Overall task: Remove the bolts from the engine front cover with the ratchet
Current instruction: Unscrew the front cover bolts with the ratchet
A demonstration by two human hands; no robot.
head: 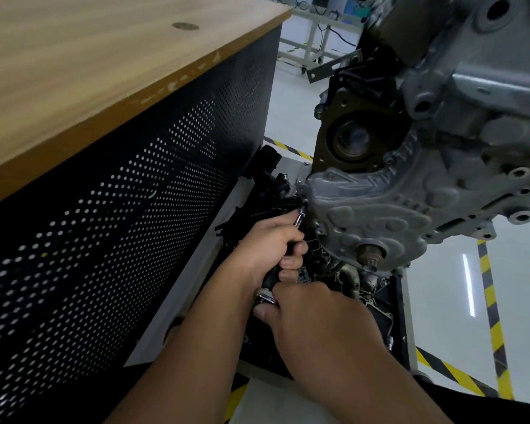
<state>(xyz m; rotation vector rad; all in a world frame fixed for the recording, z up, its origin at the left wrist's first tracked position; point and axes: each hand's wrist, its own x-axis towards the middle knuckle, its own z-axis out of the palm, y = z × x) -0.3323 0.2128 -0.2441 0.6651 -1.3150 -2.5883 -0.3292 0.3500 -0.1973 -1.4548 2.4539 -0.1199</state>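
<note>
At the left stood a workbench [74, 56] with a wooden top and a black panel full of small holes. The left hand [266, 240] was curled around the ratchet [283, 264], its metal tip at the left edge of the grey engine cover [380, 209]. The right hand [315, 319] gripped the end of the handle. Yellow-black floor tape [490, 301] ran at the right.

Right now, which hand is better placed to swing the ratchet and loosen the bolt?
Right. The right hand grips the ratchet at its handle end, where leverage is greatest. The left hand grips nearer the head by the front cover, better suited to steadying.
</note>
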